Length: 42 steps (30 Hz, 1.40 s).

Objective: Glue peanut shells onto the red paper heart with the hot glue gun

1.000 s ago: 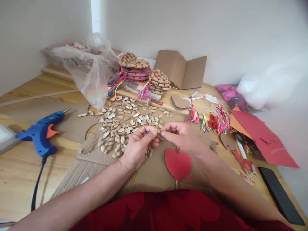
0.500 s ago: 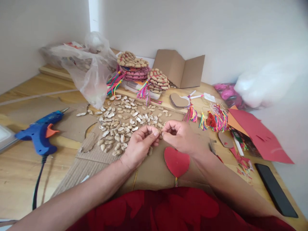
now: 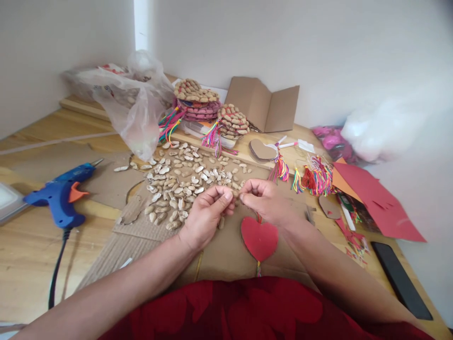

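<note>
My left hand (image 3: 214, 210) and my right hand (image 3: 262, 200) are held close together, thumbs and fingertips pinched. Between them shows a sliver of a small tan peanut (image 3: 237, 193), mostly hidden by the fingers. Loose peanut shells and halves (image 3: 177, 189) lie spread over the cardboard sheet (image 3: 212, 257) behind and left of my hands. Just below my right hand lies a red heart (image 3: 259, 238), with a red cord at its top and a coloured braid at its bottom edge.
A blue glue gun (image 3: 63, 193) lies at left. Behind stand peanut-covered hearts (image 3: 233, 120), a plastic bag (image 3: 138, 113) and folded cardboard (image 3: 260, 104). Tassels (image 3: 316, 177), red paper (image 3: 384, 203) and a black phone (image 3: 401, 278) are on the right.
The view has shifted slightly. Both hands keep their pinch close together, with the right hand moved very slightly; more of the red cord above the heart shows.
</note>
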### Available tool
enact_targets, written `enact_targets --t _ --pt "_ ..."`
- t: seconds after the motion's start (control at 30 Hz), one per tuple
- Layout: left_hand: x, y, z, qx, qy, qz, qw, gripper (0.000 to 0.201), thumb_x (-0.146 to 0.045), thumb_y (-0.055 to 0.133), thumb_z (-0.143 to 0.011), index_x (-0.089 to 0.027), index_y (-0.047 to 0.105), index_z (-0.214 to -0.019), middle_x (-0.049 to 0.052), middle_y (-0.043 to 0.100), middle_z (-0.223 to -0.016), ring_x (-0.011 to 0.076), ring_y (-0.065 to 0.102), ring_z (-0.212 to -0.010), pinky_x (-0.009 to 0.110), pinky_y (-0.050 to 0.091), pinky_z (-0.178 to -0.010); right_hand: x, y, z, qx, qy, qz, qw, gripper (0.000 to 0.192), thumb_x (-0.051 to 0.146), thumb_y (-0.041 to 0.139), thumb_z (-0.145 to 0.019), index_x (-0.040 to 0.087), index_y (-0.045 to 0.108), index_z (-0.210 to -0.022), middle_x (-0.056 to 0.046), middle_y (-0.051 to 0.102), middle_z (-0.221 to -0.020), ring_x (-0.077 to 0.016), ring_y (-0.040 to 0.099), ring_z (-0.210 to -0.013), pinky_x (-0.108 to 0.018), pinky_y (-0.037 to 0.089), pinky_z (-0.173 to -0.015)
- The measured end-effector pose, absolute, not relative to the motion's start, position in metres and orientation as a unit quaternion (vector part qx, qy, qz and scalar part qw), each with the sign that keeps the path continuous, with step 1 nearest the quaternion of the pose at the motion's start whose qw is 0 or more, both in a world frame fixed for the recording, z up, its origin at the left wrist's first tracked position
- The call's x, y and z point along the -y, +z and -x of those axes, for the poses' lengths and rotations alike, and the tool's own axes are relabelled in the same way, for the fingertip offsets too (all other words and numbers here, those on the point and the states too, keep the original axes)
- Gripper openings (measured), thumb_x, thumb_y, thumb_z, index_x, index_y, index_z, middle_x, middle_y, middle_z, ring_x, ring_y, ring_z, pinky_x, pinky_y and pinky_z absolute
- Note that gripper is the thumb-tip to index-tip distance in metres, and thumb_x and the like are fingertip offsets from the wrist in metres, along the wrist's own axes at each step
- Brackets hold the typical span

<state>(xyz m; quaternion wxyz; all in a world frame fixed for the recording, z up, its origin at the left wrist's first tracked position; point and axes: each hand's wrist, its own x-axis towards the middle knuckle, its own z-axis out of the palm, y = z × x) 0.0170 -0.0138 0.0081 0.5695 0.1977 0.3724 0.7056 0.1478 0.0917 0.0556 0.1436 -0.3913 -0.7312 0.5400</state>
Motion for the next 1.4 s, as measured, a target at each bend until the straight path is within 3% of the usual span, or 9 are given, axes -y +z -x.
enact_targets --t 0.2,0.43,0.53,0.6,0.67,0.77,0.9,1.17,1.4 --pt "0.014 0.007 -0.014 -0.349 0.709 -0.187 0.584 0.029 -0.039 0.082 -0.080 -0.017 0.066 -0.088 -0.001 0.060 -0.071 0.0083 0.051 -0.064 0.018 0.043 -0.060 -0.085 0.056 -0.152 0.726 0.543 0.405 0.118 0.005 0.023 0.062 -0.076 0.019 0.061 -0.074 0.006 0.054 -0.060 -0.0086 0.043 -0.052 -0.022 0.034 -0.053" --pt "0.013 0.009 -0.015 -0.397 0.710 -0.173 0.555 0.030 -0.039 0.085 -0.074 -0.015 0.070 -0.087 0.000 0.063 -0.075 0.0098 0.055 -0.069 0.019 0.047 -0.062 -0.028 0.074 -0.170 0.856 0.422 0.295 -0.058 0.012 0.026 0.067 -0.087 0.019 0.070 -0.078 0.004 0.064 -0.064 -0.0085 0.053 -0.056 -0.022 0.036 -0.056" --pt "0.013 0.009 -0.015 -0.407 0.701 -0.171 0.560 0.031 -0.040 0.085 -0.074 -0.015 0.071 -0.086 0.002 0.066 -0.078 0.0099 0.058 -0.070 0.019 0.049 -0.063 -0.018 0.076 -0.175 0.899 0.368 0.221 -0.083 0.014 0.025 0.068 -0.089 0.018 0.067 -0.076 0.002 0.064 -0.068 -0.0103 0.055 -0.063 -0.024 0.036 -0.059" --pt "0.013 0.009 -0.015 -0.412 0.696 -0.171 0.563 0.031 -0.039 0.086 -0.073 -0.014 0.072 -0.086 0.002 0.068 -0.080 0.0093 0.059 -0.070 0.018 0.049 -0.063 -0.019 0.077 -0.177 0.919 0.346 0.174 -0.070 0.007 0.016 0.065 -0.088 0.020 0.070 -0.089 0.000 0.068 -0.084 -0.0128 0.060 -0.078 -0.024 0.041 -0.068" --pt "0.013 0.009 -0.015 -0.414 0.692 -0.171 0.566 0.031 -0.038 0.086 -0.073 -0.014 0.073 -0.086 0.002 0.068 -0.079 0.0087 0.059 -0.069 0.017 0.049 -0.063 -0.025 0.077 -0.178 0.928 0.333 0.165 -0.029 0.016 0.012 0.064 -0.088 0.023 0.069 -0.099 0.000 0.068 -0.093 -0.0138 0.061 -0.085 -0.026 0.043 -0.076" --pt "0.013 0.008 -0.016 -0.411 0.688 -0.163 0.575 0.032 -0.037 0.087 -0.071 -0.014 0.072 -0.089 0.001 0.068 -0.075 0.0087 0.060 -0.066 0.017 0.049 -0.062 -0.039 0.078 -0.174 0.923 0.301 0.214 0.103 0.004 0.019 0.066 -0.092 0.022 0.067 -0.092 0.002 0.069 -0.089 -0.0134 0.062 -0.082 -0.027 0.046 -0.078" --pt "0.013 0.009 -0.017 -0.419 0.684 -0.160 0.574 0.037 -0.037 0.089 -0.068 -0.014 0.071 -0.091 0.002 0.069 -0.077 0.0079 0.060 -0.063 0.017 0.050 -0.061 -0.058 0.073 -0.164 0.921 0.220 0.213 0.242 0.012 0.017 0.061 -0.097 0.023 0.068 -0.104 -0.001 0.072 -0.097 -0.0152 0.065 -0.091 -0.028 0.049 -0.084" --pt "0.012 0.008 -0.017 -0.443 0.678 -0.194 0.554 0.036 -0.036 0.088 -0.070 -0.013 0.069 -0.091 0.002 0.069 -0.076 0.0080 0.060 -0.064 0.017 0.050 -0.061 -0.069 0.063 -0.163 0.914 0.206 0.296 0.184 0.014 0.024 0.064 -0.094 0.024 0.070 -0.106 -0.005 0.073 -0.096 -0.0198 0.068 -0.086 -0.032 0.053 -0.078" --pt "0.012 0.008 -0.017 -0.464 0.654 -0.266 0.535 0.037 -0.038 0.080 -0.079 -0.013 0.063 -0.101 0.004 0.069 -0.082 0.0107 0.060 -0.067 0.020 0.051 -0.061 -0.079 0.067 -0.167 0.927 0.232 0.253 0.150 0.017 0.021 0.063 -0.094 0.024 0.071 -0.108 -0.004 0.073 -0.099 -0.0174 0.067 -0.085 -0.029 0.052 -0.078"
